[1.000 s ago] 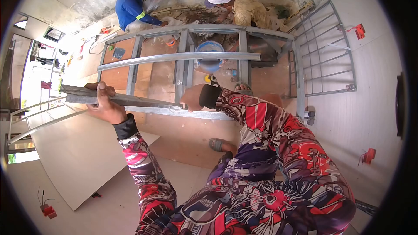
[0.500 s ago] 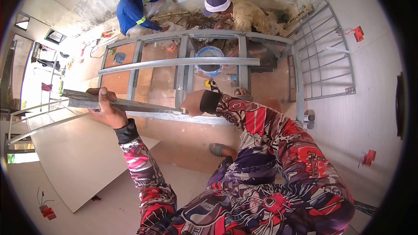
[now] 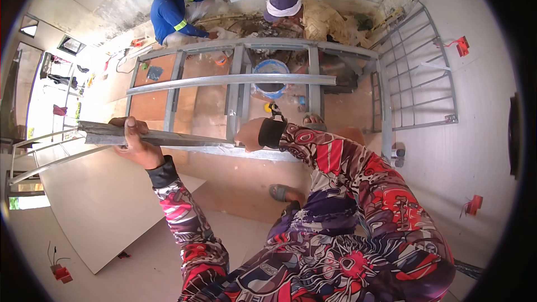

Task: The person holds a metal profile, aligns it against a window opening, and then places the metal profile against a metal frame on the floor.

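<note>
A long grey metal channel (image 3: 187, 139) runs from the left towards the middle, just above the near rail of a metal stud frame (image 3: 240, 56). My left hand (image 3: 136, 140) is wrapped around the channel near its left end, thumb on top. At the channel's other end, beside the near rail, my right hand (image 3: 250, 135) is closed on it, its fingertips partly hidden. A dark object (image 3: 276, 111) sticks up behind my right wrist; I cannot make out what it is. Another metal channel (image 3: 229, 80) lies lengthwise across the frame.
Beyond the frame, a person in blue (image 3: 172, 14) and a person in a purple cap (image 3: 283, 8) crouch by the stained wall. A blue bucket (image 3: 271, 69) stands behind the crossbars. A metal grille (image 3: 417, 72) leans at right; a large pale board (image 3: 106, 207) lies at left.
Both hands keep their grip, with the channel's left end slightly lower in view. The person in the cap has turned their head slightly. Otherwise the view has barely shifted.
</note>
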`<state>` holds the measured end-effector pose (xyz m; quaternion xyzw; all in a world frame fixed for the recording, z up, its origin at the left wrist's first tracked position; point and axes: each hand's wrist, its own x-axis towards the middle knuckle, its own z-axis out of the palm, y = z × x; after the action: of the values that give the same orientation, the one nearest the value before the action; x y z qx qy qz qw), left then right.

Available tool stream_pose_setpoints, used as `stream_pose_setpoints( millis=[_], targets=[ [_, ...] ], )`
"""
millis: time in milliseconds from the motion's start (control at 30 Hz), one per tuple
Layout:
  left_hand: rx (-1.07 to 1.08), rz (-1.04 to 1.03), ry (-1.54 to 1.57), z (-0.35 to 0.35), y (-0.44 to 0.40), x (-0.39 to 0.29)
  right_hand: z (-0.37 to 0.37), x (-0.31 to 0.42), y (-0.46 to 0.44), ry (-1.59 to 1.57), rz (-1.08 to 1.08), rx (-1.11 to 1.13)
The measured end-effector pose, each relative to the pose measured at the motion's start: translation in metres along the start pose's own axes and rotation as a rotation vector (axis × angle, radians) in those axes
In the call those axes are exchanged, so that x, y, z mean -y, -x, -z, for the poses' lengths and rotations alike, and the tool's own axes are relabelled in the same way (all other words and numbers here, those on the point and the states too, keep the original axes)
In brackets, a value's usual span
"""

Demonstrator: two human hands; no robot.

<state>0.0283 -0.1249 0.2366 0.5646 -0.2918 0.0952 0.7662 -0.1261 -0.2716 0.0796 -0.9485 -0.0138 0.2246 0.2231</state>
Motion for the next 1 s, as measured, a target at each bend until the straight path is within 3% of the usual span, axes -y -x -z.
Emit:
stream_pose_setpoints(
  millis=[1000],
  targets=[
    [-0.021,0.017,0.037,-0.01,0.001,-0.001,0.009,0.006,0.006,-0.025,-0.011,0.023]
  ],
)
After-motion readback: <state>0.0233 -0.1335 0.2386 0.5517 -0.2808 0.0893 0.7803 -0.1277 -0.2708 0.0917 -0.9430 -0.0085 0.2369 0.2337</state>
